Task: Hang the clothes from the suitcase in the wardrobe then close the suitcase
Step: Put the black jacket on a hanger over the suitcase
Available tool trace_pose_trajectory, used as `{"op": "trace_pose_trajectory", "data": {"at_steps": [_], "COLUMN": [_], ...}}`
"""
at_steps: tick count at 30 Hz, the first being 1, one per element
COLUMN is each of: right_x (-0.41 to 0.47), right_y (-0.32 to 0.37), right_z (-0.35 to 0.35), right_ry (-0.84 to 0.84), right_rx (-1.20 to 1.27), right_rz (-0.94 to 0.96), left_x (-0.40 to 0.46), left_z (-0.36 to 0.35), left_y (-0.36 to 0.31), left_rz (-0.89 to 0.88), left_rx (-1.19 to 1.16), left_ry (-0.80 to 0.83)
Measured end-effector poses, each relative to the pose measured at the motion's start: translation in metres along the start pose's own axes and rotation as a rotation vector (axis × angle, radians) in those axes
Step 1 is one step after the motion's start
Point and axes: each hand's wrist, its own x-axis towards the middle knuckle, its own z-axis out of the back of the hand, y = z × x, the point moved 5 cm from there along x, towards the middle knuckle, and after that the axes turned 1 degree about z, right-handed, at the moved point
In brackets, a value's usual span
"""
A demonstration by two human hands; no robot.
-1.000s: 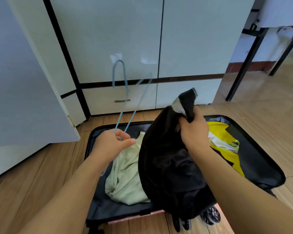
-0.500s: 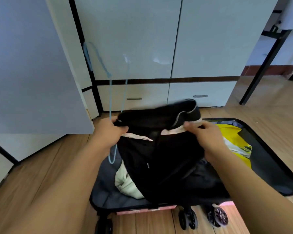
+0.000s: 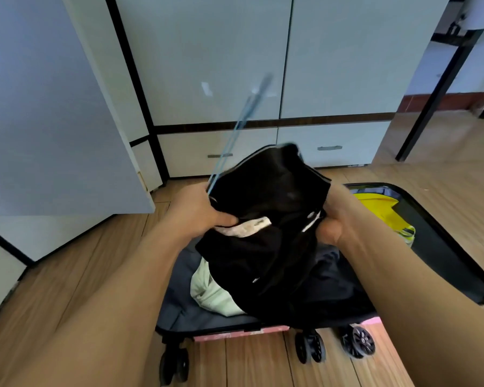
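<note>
A black garment hangs bunched above the open suitcase on the floor. My left hand grips its left edge together with a thin light-blue hanger, which sticks up and right, blurred. My right hand grips the garment's right edge. Inside the suitcase lie a pale green garment under the black one and a yellow garment at the right. The white wardrobe stands behind, its left door swung open.
Two drawers sit at the wardrobe's base. The suitcase wheels point toward me on the wooden floor. A black metal table leg stands at the right.
The hanger has swung from pointing up-left to pointing up-right. Both hands have drawn the black garment's edges closer and bunched it higher.
</note>
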Motion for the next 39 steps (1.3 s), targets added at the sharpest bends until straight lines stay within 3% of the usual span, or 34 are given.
{"op": "trace_pose_trajectory", "data": {"at_steps": [2,5,7,11,14,17,18,19,21,24,27,30,33,36,39], "right_x": [-0.009,-0.016,-0.015,-0.013,0.006,0.014,0.011,0.009,0.009,0.007,0.013,0.024,0.023,0.022,0.013], "right_y": [0.007,-0.003,-0.013,-0.018,-0.011,-0.005,-0.005,-0.01,-0.033,-0.069,-0.075,-0.069,-0.059,-0.056,-0.046], "right_z": [-0.017,-0.033,-0.04,-0.041,-0.007,0.043,0.05,0.051,0.032,0.004,0.005,0.032,0.061,0.064,0.047], "right_ry": [0.177,0.32,0.346,0.331,0.063,-0.556,-0.682,-0.676,-0.415,-0.069,-0.041,-0.236,-0.444,-0.41,-0.319], "right_rx": [-0.062,-0.139,-0.125,-0.167,-0.225,-0.675,-0.752,-0.755,-0.643,-0.701,-0.678,-0.743,-0.499,0.114,0.335], "right_rz": [0.051,0.037,0.033,0.084,0.215,0.388,0.407,0.387,0.188,-0.169,-0.203,-0.093,-0.04,-0.128,-0.138], "left_x": [-0.005,-0.013,-0.02,-0.029,-0.019,-0.008,-0.005,-0.003,-0.001,-0.003,-0.002,0.005,0.007,0.005,0.002], "left_z": [0.004,-0.004,-0.021,-0.05,-0.047,-0.036,-0.033,-0.031,-0.03,-0.038,-0.032,-0.007,0.004,-0.007,-0.016], "left_y": [-0.005,-0.013,-0.015,-0.004,0.008,0.018,0.02,0.021,0.023,0.021,0.024,0.028,0.036,0.046,0.051], "left_rz": [-0.022,-0.104,-0.149,-0.074,0.002,0.095,0.113,0.125,0.136,0.138,0.094,0.041,0.107,0.227,0.249], "left_rx": [-0.133,-0.136,-0.191,-0.2,-0.247,-0.334,-0.348,-0.353,-0.393,-0.465,-0.433,-0.136,0.106,0.237,0.301], "left_ry": [0.088,0.197,0.314,0.473,0.32,0.102,0.049,0.002,-0.023,0.076,0.029,-0.184,-0.276,-0.241,-0.173]}}
